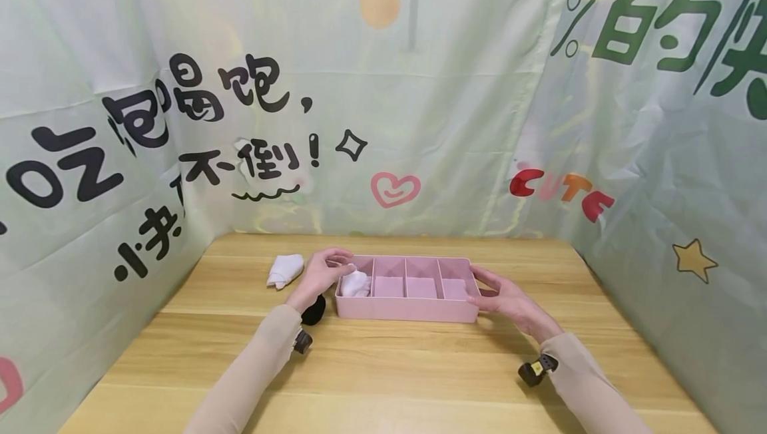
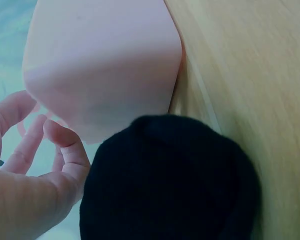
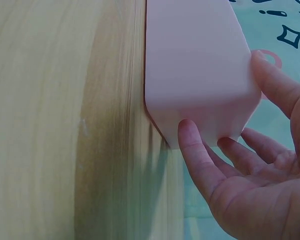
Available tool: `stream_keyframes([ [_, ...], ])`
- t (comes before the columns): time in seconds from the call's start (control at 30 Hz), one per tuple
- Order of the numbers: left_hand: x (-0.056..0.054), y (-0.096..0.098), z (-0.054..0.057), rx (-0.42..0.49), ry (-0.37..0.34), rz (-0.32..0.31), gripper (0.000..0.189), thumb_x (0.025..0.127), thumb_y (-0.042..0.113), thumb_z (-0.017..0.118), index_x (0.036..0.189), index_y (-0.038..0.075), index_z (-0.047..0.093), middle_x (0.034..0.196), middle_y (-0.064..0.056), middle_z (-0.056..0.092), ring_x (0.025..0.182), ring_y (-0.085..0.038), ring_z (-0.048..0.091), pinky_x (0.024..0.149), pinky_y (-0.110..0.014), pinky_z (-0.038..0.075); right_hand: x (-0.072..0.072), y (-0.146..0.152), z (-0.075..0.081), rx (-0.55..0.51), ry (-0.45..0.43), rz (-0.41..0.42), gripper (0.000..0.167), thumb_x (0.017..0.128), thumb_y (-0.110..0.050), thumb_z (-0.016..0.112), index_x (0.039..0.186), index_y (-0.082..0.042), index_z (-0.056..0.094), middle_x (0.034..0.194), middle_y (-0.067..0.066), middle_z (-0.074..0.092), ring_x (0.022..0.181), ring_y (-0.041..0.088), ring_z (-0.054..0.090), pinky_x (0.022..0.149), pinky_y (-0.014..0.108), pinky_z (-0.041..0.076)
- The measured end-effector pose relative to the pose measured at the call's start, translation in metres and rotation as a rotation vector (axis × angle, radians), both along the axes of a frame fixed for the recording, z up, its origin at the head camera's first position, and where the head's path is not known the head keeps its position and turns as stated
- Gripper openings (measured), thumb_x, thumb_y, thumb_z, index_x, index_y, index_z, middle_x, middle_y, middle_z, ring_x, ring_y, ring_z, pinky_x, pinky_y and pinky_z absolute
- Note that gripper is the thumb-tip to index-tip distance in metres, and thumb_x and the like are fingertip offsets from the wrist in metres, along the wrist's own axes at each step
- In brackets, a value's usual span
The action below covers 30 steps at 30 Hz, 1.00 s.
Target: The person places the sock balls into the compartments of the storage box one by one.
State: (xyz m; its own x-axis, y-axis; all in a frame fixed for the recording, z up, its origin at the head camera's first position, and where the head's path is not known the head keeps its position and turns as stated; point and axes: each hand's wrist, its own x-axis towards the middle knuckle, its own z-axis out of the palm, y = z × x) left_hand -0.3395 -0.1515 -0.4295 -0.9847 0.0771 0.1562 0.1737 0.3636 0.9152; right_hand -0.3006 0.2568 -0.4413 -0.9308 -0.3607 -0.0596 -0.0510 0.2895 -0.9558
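A long, pale pink, rectangular plastic box [image 1: 409, 309], divided into four compartments in a row, sits on the light wood-grained table [image 1: 413, 374]; take it as the clock's centre, with twelve towards the back curtain. In its nine-o'clock compartment lies a crumpled white fabric bundle [image 1: 356, 283].

At three o'clock the right hand [image 1: 506, 301] holds the box's end, thumb and forefinger spread wide — the thumb by the near corner, the forefinger by the far one. Between nine and ten o'clock the left hand [image 1: 326, 273] arches over the opposite end, fingers loosely bent with a narrow gap to the thumb, a fingertip at the far corner; whether it grips the box I cannot tell.

Just beside the left hand, between eight and nine o'clock, is a rounded black fabric bundle [image 2: 170, 185]. Farther out, between nine and ten, lies a folded white cloth bundle [image 1: 285, 270]. Beige sleeves [image 1: 254, 371] cover both forearms. Beyond the table, the pale green printed curtain [image 1: 455, 121] shows a pink smiling heart [image 1: 395, 206] at twelve o'clock — and colourful "CUTE" lettering [image 1: 527, 183] at two.
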Motion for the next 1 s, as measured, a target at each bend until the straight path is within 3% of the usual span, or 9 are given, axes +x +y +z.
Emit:
stream_keyframes([
  [0.1,0.000,-0.004,0.000,0.026,-0.004,-0.016,0.032,0.086,0.013,0.075,0.116,0.004,0.069,0.111,-0.014,0.069,0.100,-0.024,0.063,0.081,-0.030,0.051,-0.001,0.000,-0.001,-0.001,0.002,0.002,0.085,0.090,-0.015,0.071,0.156,-0.004,0.019,0.162,0.020,0.016,0.141,0.048,0.029,0.102,0.042,0.048],
  [0.27,0.000,-0.012,0.000,0.063,-0.008,-0.015,0.030,0.088,0.012,0.073,0.116,0.003,0.068,0.114,-0.019,0.068,0.100,-0.024,0.063,0.083,-0.042,0.054,-0.002,0.000,-0.002,-0.014,0.001,0.008,0.084,0.090,-0.013,0.070,0.156,-0.004,0.018,0.163,0.020,0.014,0.141,0.048,0.029,0.101,0.040,0.049],
  [0.47,0.003,-0.026,-0.001,0.078,-0.010,-0.013,0.035,0.089,0.012,0.071,0.122,0.000,0.065,0.117,-0.022,0.066,0.098,-0.018,0.063,0.078,-0.030,0.052,-0.002,0.001,-0.002,-0.025,0.004,0.003,0.084,0.090,-0.012,0.070,0.156,-0.004,0.019,0.163,0.019,0.015,0.141,0.047,0.030,0.100,0.038,0.050],
  [0.73,0.012,-0.047,-0.005,0.048,-0.028,0.023,0.036,0.088,0.012,0.072,0.121,-0.001,0.065,0.118,-0.019,0.069,0.093,-0.011,0.064,0.074,-0.030,0.052,-0.001,0.001,-0.003,-0.024,-0.005,-0.005,0.083,0.091,-0.012,0.070,0.156,-0.004,0.019,0.162,0.019,0.016,0.141,0.046,0.030,0.101,0.038,0.049],
  [0.9,0.017,-0.062,-0.009,0.016,0.003,0.046,0.035,0.086,0.009,0.074,0.118,-0.003,0.067,0.115,-0.019,0.070,0.099,-0.020,0.065,0.076,-0.022,0.051,-0.001,0.000,-0.002,-0.015,0.000,-0.003,0.083,0.091,-0.012,0.070,0.156,-0.005,0.020,0.163,0.019,0.015,0.141,0.047,0.030,0.101,0.039,0.049],
  [1.0,0.020,-0.069,-0.011,0.009,0.003,0.042,0.036,0.086,0.008,0.074,0.119,-0.004,0.066,0.119,-0.021,0.068,0.109,-0.028,0.063,0.084,-0.020,0.049,-0.001,0.000,-0.002,-0.013,0.001,-0.002,0.082,0.091,-0.012,0.069,0.156,-0.005,0.019,0.163,0.019,0.015,0.141,0.047,0.031,0.101,0.039,0.049],
])
